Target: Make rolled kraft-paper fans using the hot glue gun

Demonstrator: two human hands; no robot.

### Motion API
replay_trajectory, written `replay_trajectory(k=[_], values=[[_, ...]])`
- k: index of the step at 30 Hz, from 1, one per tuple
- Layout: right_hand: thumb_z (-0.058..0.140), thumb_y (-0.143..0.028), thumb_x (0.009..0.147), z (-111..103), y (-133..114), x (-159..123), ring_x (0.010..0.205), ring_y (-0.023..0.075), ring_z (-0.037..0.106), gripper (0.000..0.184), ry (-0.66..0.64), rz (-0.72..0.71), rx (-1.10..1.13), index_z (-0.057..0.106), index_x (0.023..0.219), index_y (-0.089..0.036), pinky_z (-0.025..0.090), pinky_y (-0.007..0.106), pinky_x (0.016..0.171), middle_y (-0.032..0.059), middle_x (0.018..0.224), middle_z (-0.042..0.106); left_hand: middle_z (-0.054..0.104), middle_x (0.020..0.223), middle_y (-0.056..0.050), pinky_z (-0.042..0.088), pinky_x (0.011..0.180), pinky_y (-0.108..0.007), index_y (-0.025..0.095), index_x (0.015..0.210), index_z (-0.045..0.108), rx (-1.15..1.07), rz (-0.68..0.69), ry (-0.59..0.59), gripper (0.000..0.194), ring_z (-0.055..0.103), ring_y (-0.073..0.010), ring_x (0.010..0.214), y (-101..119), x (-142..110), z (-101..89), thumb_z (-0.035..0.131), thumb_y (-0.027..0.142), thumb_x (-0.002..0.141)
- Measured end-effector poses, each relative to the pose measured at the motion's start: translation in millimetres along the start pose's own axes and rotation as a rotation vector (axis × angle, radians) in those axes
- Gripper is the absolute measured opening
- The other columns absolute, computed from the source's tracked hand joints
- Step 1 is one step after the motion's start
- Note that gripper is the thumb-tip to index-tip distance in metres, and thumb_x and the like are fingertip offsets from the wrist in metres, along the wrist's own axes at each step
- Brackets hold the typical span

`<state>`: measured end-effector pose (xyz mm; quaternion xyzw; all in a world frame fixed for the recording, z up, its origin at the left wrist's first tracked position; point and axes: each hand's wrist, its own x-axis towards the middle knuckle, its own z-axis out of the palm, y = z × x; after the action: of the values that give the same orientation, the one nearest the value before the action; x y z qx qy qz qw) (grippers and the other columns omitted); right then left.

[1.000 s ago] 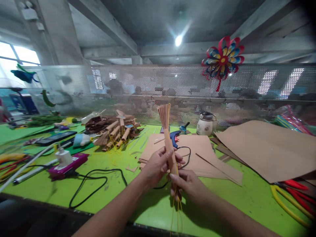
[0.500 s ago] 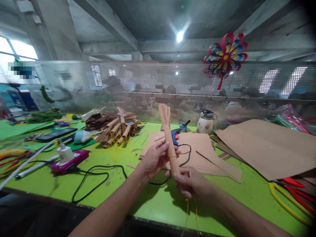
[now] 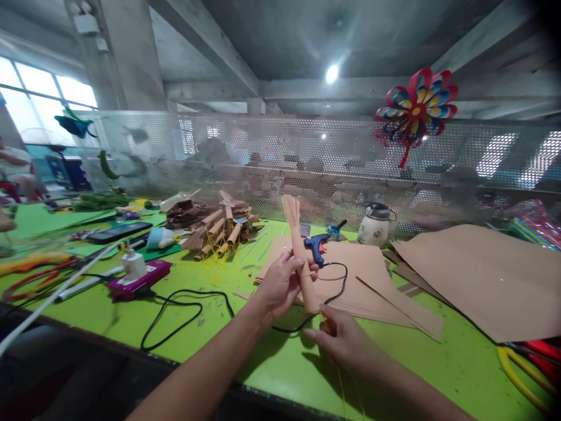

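Note:
My left hand (image 3: 283, 282) is wrapped around a rolled brown paper tube (image 3: 309, 295) with a pleated, flared top. The tube stands nearly upright, tilted a little, and a thin cord circles it near my fingers. Just below its lower end, my right hand (image 3: 339, 338) is closed on yellow string (image 3: 342, 389), whose loose ends hang under the fingers. A blue glue gun (image 3: 316, 248) lies behind the tube on a stack of brown paper (image 3: 362, 263).
Finished-looking brown paper rolls (image 3: 214, 228) with yellow strings lie in a pile at left. A purple power strip (image 3: 151, 278) trails a black cable (image 3: 193, 291). Large brown sheets (image 3: 477, 275), yellow-handled scissors (image 3: 512, 374) and a white jug (image 3: 374, 225) occupy the right side.
My right hand has come off the tube's lower end and sits slightly below it. My left hand keeps its hold. The whole view has shifted slightly left.

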<state>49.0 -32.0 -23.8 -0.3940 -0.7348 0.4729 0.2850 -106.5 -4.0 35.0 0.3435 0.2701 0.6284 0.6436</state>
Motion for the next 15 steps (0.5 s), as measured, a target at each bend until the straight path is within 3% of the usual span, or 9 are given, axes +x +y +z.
replay_trajectory(k=[2, 4, 7, 10, 15], values=[[0.061, -0.029, 0.083, 0.7, 0.1, -2.4, 0.054, 0.0118, 0.044, 0.025, 0.147, -0.085, -0.227, 0.061, 0.104, -0.015, 0.035, 0.025, 0.05, -0.0026, 0.061, 0.05, 0.065, 0.079, -0.006, 0.056, 0.076, -0.03, 0.014, 0.092, 0.053, 0.007, 0.032, 0.036, 0.015, 0.066, -0.0167, 0.077, 0.2, 2.1, -1.4, 0.053, 0.005, 0.08], [0.059, -0.025, 0.085, -0.8, -1.4, -4.8, 0.074, 0.0185, 0.054, 0.032, 0.322, -0.236, -0.389, 0.057, 0.116, -0.017, 0.044, 0.032, 0.066, 0.006, 0.087, 0.059, 0.065, 0.081, -0.007, 0.056, 0.082, -0.034, 0.014, 0.092, 0.051, 0.017, 0.068, 0.044, 0.015, 0.067, -0.0181, 0.081, 0.0, 3.3, -2.5, 0.052, 0.005, 0.081], [0.057, -0.024, 0.086, -4.8, -4.9, -5.8, 0.102, 0.0273, 0.05, 0.026, 0.523, -0.458, -0.527, 0.055, 0.112, -0.018, 0.044, 0.043, 0.085, 0.013, 0.109, 0.053, 0.068, 0.089, -0.01, 0.053, 0.089, -0.041, 0.013, 0.095, 0.049, 0.038, 0.102, -0.011, 0.013, 0.067, -0.0218, 0.09, -3.3, 3.7, -2.4, 0.051, 0.008, 0.084], [0.057, -0.026, 0.087, -7.1, -5.4, -3.9, 0.094, 0.0262, 0.051, 0.013, 0.576, -0.509, -0.557, 0.054, 0.096, -0.018, 0.046, 0.041, 0.079, 0.0106, 0.097, 0.053, 0.069, 0.095, -0.012, 0.05, 0.095, -0.044, 0.013, 0.097, 0.049, 0.055, 0.107, -0.071, 0.011, 0.067, -0.0212, 0.091, -9.7, 4.1, -0.8, 0.052, 0.011, 0.086], [0.063, -0.037, 0.083, -6.5, 0.1, -1.0, 0.082, 0.0228, 0.052, 0.03, 0.675, -0.485, -0.518, 0.051, 0.102, -0.017, 0.046, 0.036, 0.071, 0.0093, 0.093, 0.054, 0.069, 0.099, -0.01, 0.048, 0.097, -0.044, 0.016, 0.097, 0.047, 0.017, 0.206, -0.036, 0.016, 0.067, -0.0205, 0.096, -14.1, 8.2, -0.2, 0.056, 0.01, 0.086]])
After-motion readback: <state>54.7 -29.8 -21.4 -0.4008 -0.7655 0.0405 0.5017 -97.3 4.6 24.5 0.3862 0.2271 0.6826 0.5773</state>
